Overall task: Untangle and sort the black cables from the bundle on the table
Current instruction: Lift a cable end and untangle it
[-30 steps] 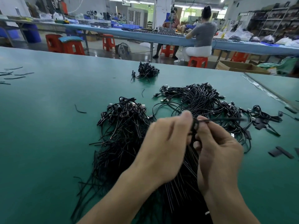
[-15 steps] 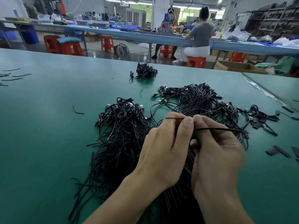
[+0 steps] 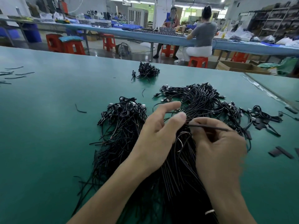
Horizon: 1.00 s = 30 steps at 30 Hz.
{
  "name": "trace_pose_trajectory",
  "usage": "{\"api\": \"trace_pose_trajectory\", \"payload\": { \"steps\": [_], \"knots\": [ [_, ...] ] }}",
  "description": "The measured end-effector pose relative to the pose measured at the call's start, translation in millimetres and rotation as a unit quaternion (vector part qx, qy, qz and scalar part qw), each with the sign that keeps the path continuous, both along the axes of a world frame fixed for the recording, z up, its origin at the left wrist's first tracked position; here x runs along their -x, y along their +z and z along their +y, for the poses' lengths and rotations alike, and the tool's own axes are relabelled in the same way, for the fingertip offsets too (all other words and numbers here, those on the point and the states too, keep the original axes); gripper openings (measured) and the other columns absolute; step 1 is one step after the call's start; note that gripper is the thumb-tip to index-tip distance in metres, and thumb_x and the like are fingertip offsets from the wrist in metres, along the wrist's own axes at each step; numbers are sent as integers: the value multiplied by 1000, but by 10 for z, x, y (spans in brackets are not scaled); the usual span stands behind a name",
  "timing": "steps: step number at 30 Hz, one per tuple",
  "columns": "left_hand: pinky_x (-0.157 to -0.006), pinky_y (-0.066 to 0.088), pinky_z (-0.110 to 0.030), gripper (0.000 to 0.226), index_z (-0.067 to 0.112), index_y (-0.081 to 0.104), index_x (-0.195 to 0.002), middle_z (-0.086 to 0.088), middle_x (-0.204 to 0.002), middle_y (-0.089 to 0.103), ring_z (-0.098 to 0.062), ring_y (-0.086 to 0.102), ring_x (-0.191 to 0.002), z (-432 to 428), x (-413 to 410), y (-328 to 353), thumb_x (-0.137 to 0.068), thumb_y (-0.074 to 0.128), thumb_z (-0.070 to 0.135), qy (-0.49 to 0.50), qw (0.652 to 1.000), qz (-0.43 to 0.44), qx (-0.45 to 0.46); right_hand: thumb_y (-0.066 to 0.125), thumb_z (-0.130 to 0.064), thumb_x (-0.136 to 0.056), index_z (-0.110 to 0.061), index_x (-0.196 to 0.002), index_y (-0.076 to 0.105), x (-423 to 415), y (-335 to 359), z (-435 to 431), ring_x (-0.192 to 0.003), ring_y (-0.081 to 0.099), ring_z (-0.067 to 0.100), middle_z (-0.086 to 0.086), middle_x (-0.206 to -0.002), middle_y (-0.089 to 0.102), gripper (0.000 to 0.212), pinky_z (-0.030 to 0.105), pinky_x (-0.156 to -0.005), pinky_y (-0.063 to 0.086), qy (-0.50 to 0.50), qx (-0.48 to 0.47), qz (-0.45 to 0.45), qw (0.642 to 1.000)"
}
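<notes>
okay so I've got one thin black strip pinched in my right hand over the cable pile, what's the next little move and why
Probably set it aside to the right. Your right hand pinches the black strip, which points right, clear of the cable pile, and your left hand is open, holding nothing. Similar black pieces already lie on the table on that side.

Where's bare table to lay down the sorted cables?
Widest free patch: green table left of the near cable pile, below the scattered strands. A smaller gap lies before the small far bundle. Crowded right: tangled heap, black strips.
</notes>
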<state>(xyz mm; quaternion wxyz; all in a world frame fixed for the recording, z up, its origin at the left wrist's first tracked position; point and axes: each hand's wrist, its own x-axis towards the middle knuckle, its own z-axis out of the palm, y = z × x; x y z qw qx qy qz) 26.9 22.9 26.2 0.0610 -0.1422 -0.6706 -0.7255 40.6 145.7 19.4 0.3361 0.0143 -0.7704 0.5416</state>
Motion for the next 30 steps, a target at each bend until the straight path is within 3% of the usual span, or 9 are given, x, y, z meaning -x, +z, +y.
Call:
{"api": "trace_pose_trajectory", "payload": {
  "steps": [4,6,9,11,15,19,24,28,30],
  "knots": [
    [-42,28,-19,62,33,49,-136,9,-52,39,-7,34,-43,47,-4,-75,-78,61,50,-69,996,-29,47,75,-19,-83,-39,-78,67,22,-11,-6,-72,67,9,-10,-80,71,22,27,-70,55,-26,-14,38,999],
    [-52,42,-19,60,31,50,-138,1,-62,55,-10,50,-55,73,-7,-81,-81,63,44,-80,996,-32,31,70,-15,-78,-35,-83,71,-11,-7,-71,-76,65,6,-9,-82,68,21,14,-73,50,-12,-53,66,996],
    [-62,47,-11,35,22,61,-129,14,-68,66,3,60,-63,64,-3,-65,-97,56,32,-49,998,-19,-18,68,-2,-82,-25,-90,72,-62,-6,-95,-81,59,-11,-20,-84,60,24,-2,-72,37,7,-131,97,987],
    [-49,39,-3,32,12,68,-118,17,-53,60,8,54,-47,50,-6,-35,-107,43,27,-13,999,-15,-32,72,1,-84,-27,-91,71,-69,-13,-84,-81,60,-11,-22,-86,60,29,-2,-71,38,38,-129,81,988],
    [-38,29,-8,53,11,75,-79,14,-39,47,3,40,-33,27,33,-44,-108,37,33,93,996,-5,-5,75,-2,-84,-17,-92,76,-58,-45,-70,-79,61,-1,-12,-84,67,17,3,-71,41,83,-164,79,980],
    [-43,23,-24,65,20,43,-44,13,-38,33,-6,27,-35,-30,78,-112,-107,40,36,111,992,-24,61,67,-12,-88,-14,-91,76,-43,-37,-9,-86,63,10,-7,-88,67,9,21,-77,50,126,-274,108,947],
    [-42,14,-23,61,23,31,-47,5,-45,24,-12,19,-40,-54,79,-126,-103,37,47,31,989,-86,116,64,-27,-89,-20,-89,74,-41,100,145,-90,55,8,-11,-93,56,13,26,-67,47,144,-352,97,920],
    [-39,18,-18,69,23,41,-51,8,-51,27,-9,20,-41,-52,30,-55,-81,28,84,-97,974,-172,112,73,-4,-86,-18,-85,71,-36,148,187,-90,61,2,-16,-97,63,14,18,-73,47,187,-286,50,938],
    [-39,20,-16,67,25,45,-53,9,-54,27,-8,21,-42,-98,16,-16,-71,39,88,-175,958,-194,118,74,-1,-81,-19,-83,72,-35,172,211,-83,62,-1,-16,-93,67,17,8,-72,43,213,-246,19,945]
  ]
}}
